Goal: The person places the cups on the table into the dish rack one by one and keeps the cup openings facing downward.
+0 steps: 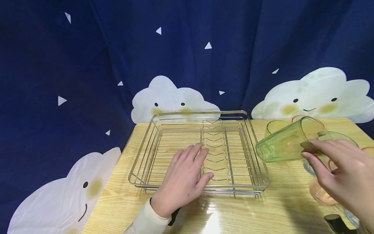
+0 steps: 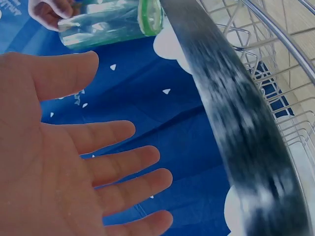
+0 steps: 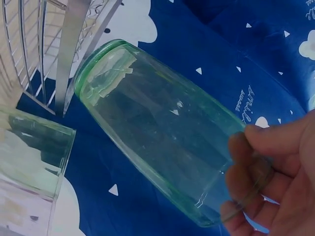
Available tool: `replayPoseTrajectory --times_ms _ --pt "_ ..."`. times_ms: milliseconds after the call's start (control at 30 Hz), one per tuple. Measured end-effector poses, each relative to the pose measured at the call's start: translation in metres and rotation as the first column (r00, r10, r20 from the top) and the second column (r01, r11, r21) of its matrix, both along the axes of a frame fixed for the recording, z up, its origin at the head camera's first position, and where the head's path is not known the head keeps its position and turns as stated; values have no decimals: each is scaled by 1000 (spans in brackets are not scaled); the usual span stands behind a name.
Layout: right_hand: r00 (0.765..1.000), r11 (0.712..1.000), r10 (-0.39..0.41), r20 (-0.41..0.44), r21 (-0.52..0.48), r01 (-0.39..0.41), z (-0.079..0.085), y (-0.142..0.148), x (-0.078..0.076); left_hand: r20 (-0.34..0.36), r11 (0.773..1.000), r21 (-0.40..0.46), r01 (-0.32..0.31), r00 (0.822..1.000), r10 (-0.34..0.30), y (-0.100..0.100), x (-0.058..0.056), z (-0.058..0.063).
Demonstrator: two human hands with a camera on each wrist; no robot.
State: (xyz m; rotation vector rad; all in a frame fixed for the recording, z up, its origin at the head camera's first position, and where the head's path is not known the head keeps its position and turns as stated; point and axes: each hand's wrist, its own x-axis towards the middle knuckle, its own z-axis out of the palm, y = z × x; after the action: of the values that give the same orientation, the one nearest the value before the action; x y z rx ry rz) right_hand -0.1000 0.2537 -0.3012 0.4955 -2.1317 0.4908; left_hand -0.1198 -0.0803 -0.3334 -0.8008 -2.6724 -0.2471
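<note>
To the right of the wire rack [image 1: 233,112], as seen from the head camera, a green glass [image 1: 280,144] is held above the worktop [image 1: 117,201], tilted almost onto its side. Its thick base points toward the rack's right rim, and its mouth faces away from the rack; whether base and rim touch cannot be told. The right hand [image 1: 344,165] pinches the glass at its mouth between thumb and fingers. Over the front half of the rack is the left hand [image 1: 185,175], its fingers extended and spread apart; contact with the wires cannot be determined. Beside its palm, in the left-wrist view, passes the rack's flat metal band. Along the middle-right of the rack runs a row of zigzag wires [image 1: 214,154]. Farther right of the rack, other glasses are set on the worktop: a yellow-green glass [image 1: 274,126], a clear glass [image 1: 342,135] and an orange-tinted glass [image 1: 322,194], each partly hidden. Behind the rack hangs a dark blue cloth [image 1: 187,48] printed with white clouds [image 1: 175,94] and small white triangles.
</note>
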Motion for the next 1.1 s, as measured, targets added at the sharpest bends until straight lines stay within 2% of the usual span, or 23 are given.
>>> replayPoseTrajectory --times_ms 367,633,867,1100 --pt "1000 1000 -7 -3 -8 7 -1 0 -5 47 1000 2 3 999 -3 -1 -5 -4" --pt "1000 999 3 -16 -36 -4 -7 -3 -9 39 1000 -9 -9 999 9 -3 -4 -5" --pt "1000 1000 -1 2 -16 1 -8 -6 -8 58 1000 -2 -15 998 15 -4 -5 -7" --pt "999 999 33 9 -43 -32 -12 -7 -10 64 1000 2 -15 998 15 -5 -4 -9"
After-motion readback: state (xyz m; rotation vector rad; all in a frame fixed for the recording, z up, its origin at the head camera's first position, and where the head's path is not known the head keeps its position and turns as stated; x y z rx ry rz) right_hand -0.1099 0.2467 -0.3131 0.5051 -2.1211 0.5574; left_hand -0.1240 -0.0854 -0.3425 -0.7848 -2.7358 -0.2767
